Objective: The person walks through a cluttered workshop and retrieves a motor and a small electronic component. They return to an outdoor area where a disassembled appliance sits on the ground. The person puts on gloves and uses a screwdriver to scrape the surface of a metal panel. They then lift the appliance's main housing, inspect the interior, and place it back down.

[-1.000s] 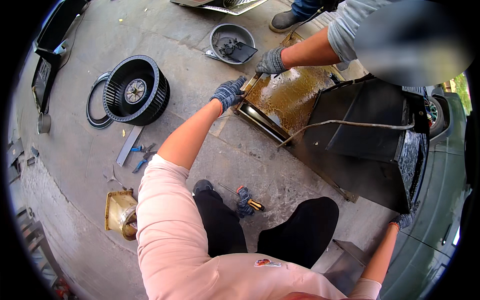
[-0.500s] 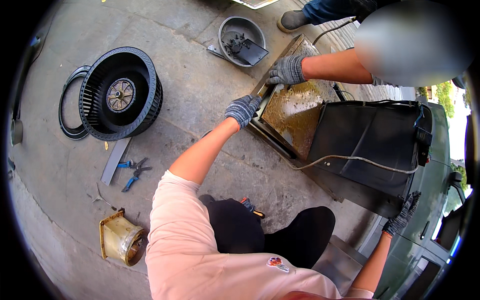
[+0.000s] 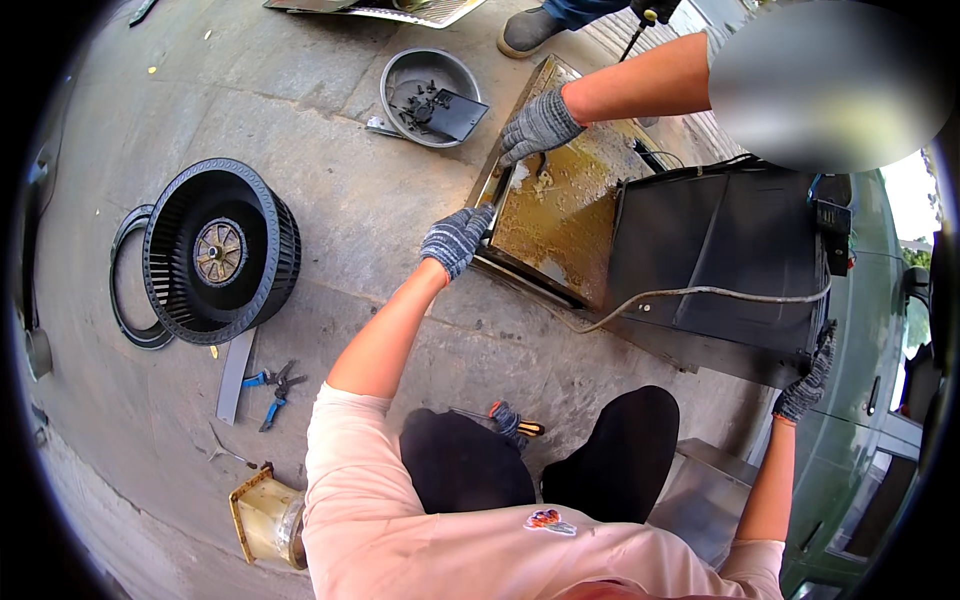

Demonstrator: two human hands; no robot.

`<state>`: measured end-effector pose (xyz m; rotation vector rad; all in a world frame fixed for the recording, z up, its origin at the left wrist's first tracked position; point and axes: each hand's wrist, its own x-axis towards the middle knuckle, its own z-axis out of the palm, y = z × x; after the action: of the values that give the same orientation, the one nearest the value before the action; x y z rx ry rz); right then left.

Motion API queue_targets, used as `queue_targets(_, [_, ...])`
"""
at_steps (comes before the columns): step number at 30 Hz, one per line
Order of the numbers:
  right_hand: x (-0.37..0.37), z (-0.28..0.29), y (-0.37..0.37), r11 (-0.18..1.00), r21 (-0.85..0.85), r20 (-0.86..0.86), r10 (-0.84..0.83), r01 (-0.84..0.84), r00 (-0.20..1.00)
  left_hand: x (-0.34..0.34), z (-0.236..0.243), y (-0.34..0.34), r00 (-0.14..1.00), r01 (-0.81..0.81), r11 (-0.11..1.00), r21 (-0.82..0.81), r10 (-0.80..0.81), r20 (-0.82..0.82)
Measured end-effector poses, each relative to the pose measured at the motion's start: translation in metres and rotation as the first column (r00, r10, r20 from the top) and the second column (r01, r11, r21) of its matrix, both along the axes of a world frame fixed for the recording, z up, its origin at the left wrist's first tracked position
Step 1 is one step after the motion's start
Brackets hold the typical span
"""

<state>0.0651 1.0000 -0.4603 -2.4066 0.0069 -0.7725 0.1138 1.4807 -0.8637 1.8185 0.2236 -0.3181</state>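
Note:
My gloved left hand is closed on the near left edge of a greasy metal range hood body. At the other end, my gloved right hand grips the near corner of the hood's black box section. A grey cable runs slackly across the hood's near side. Beyond my left hand, a co-worker's gloved hand presses on the same left edge. The co-worker's other hand, partly cut off at the top, holds a screwdriver-like tool.
To the left lie a black fan wheel, a black ring, a grey strip, blue-handled pliers and a greasy duct collar. A metal bowl holds dark bits. A screwdriver lies between my knees; a green vehicle stands right.
My view has shifted, with the hood now further left and higher in the picture. Both my hands stay at its ends. The co-worker's second hand and tool have come into sight.

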Motion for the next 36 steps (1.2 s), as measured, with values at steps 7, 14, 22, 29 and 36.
queue_targets(7, [-0.007,0.002,0.023,0.995,-0.055,0.021,0.080,-0.079,0.997,0.005,-0.014,-0.010,0.808,0.065,0.891,0.450,-0.311,0.501])
queue_targets(14, [-0.007,0.003,0.015,0.932,-0.332,-0.019,0.150,-0.147,0.989,0.012,0.037,-0.042,0.939,-0.234,0.905,-0.354,0.116,-0.323])
queue_targets(22, [-0.013,-0.003,0.005,0.898,-0.436,0.092,0.121,-0.069,0.988,0.019,0.023,-0.044,0.938,-0.256,0.882,-0.396,0.128,-0.321])
queue_targets(29, [-0.009,0.000,0.000,0.838,-0.535,0.108,0.194,-0.108,0.975,0.019,0.025,-0.041,0.935,-0.250,0.880,-0.404,0.111,-0.338])
queue_targets(36, [-0.006,-0.002,0.001,0.822,-0.559,0.114,0.205,-0.108,0.972,0.019,0.026,-0.042,0.946,-0.247,0.845,-0.474,0.105,-0.306])
